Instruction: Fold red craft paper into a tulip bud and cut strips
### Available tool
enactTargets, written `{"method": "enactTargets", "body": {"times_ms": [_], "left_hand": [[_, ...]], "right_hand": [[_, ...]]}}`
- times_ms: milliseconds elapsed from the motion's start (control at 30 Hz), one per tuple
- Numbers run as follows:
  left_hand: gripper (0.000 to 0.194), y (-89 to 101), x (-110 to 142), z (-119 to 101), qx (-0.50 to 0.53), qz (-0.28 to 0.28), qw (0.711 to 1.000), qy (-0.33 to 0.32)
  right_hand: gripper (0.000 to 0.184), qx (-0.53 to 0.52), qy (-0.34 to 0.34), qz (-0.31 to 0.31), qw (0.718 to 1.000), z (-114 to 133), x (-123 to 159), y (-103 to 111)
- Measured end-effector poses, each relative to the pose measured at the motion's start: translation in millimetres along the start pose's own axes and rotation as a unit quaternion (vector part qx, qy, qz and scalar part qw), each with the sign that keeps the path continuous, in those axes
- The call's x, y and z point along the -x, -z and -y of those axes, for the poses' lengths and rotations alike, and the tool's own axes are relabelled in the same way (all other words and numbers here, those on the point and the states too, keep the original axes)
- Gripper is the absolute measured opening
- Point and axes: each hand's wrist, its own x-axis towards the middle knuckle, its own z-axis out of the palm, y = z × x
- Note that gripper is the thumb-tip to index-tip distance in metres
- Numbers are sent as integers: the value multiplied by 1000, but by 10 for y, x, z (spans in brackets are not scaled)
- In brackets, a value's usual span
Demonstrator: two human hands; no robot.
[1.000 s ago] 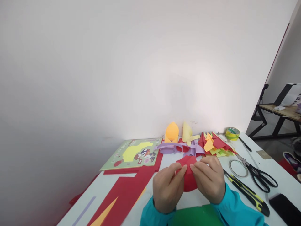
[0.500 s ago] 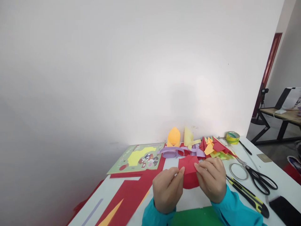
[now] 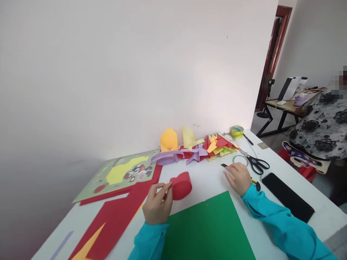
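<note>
Head view: the right grip (image 3: 239, 178) has left the red paper (image 3: 182, 187) and now lies over the cutter (image 3: 256, 185); whether it pinches the cutter cannot be told; the left grip (image 3: 157, 204) alone pinches the red paper, which curls in a loop just right of that grip; in my judgement, its shape now depends on one hold only. Count: one red loop; one cutter; one pair of scissors (image 3: 258, 165) beyond the right grip; one green sheet (image 3: 206, 227) between and nearer than both grips; folded pieces (image 3: 218, 146) beyond, overlapping, number undeterminable.
</note>
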Motion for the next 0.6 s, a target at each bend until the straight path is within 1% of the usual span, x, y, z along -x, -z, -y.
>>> {"method": "enactTargets", "body": {"times_ms": [33, 100, 133, 200, 267, 433, 500, 600], "left_hand": [[11, -48, 38, -10, -5, 3, 1000, -1], [12, -138, 116, -41, -7, 17, 1000, -4], [13, -175, 159, -60, -6, 26, 1000, -6], [14, -225, 251, -98, -2, 46, 999, -18], [15, -239, 335, -128, 4, 69, 997, -38], [20, -168, 426, -146, 22, 104, 992, -66], [22, -116, 419, -141, 24, 118, 990, -69], [22, -23, 390, -148, 31, 133, 989, -60]], "right_hand": [[24, 27, -39, 21, 999, -121, 37, -10], [24, 88, -117, 78, 986, -326, 85, -11], [24, 100, -132, 92, 982, -407, 99, -6], [25, 114, -149, 117, 975, -514, 115, 1], [25, 117, -152, 139, 971, -549, 125, -9], [23, 118, -148, 199, 962, -460, 152, -82], [23, 122, -152, 209, 958, -468, 149, -86], [25, 143, -188, 199, 951, -601, 135, -52]]}}
